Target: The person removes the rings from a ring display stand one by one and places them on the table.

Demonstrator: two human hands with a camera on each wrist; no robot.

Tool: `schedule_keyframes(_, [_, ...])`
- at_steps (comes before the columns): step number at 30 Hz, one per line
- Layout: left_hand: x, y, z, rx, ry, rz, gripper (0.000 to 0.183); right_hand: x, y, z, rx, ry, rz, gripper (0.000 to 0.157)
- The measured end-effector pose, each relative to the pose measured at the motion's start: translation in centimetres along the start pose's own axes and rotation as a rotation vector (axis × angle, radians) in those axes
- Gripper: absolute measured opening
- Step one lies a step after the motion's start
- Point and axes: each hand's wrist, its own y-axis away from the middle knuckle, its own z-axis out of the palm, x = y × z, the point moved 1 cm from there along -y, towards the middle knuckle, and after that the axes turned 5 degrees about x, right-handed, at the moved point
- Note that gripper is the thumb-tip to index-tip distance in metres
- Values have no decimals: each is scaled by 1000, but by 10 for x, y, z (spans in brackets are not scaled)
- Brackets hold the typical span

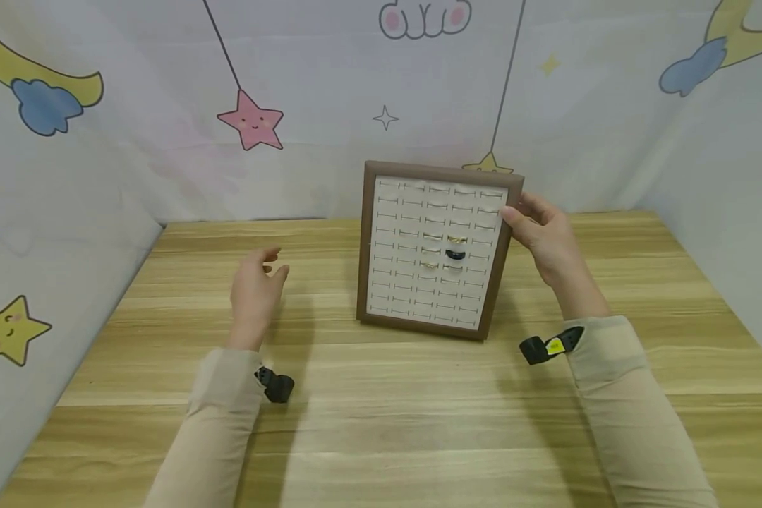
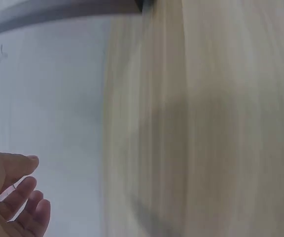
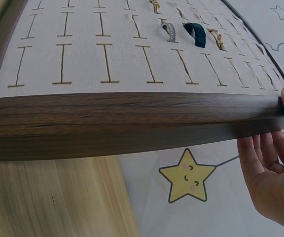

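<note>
A ring display board (image 1: 394, 296) with a brown wooden frame and a pale slotted face stands tilted back on the table. My right hand (image 1: 549, 236) grips its upper right edge, thumb on the front and fingers behind, as the right wrist view also shows at the hand (image 3: 272, 173). Several rings sit in the middle slots, among them a dark blue ring (image 3: 196, 34), a silver ring (image 3: 169, 31) and a gold ring (image 3: 216, 39). Left of the board, my left hand (image 1: 257, 293) hovers over the table with fingers loosely bent, holding nothing; the left wrist view shows the hand (image 2: 16, 197) too.
The wooden table (image 1: 381, 423) reaches back to a pale cloth backdrop (image 1: 330, 77) printed with stars, moons and clouds. Light side panels (image 1: 51, 233) border it. Each wrist wears a small black camera (image 1: 279, 388).
</note>
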Motion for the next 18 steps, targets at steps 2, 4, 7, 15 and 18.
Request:
schedule_keyframes(2, [11,2,6,-5,6,42,39,0,0,0,0,1,3,69])
schedule_keyframes(4, [23,5,12,-8,19,82,38,0,0,0,0,0,6,69])
schedule_keyframes(7, [42,10,20,-8,46,138,37,1,0,0,7,16,8,70])
schedule_keyframes(15, [84,31,44,5,44,329,28,1,-1,0,10,21,5,72])
schedule_keyframes(18, [95,39,53,-4,23,386,25,0,-1,1,16,30,4,72])
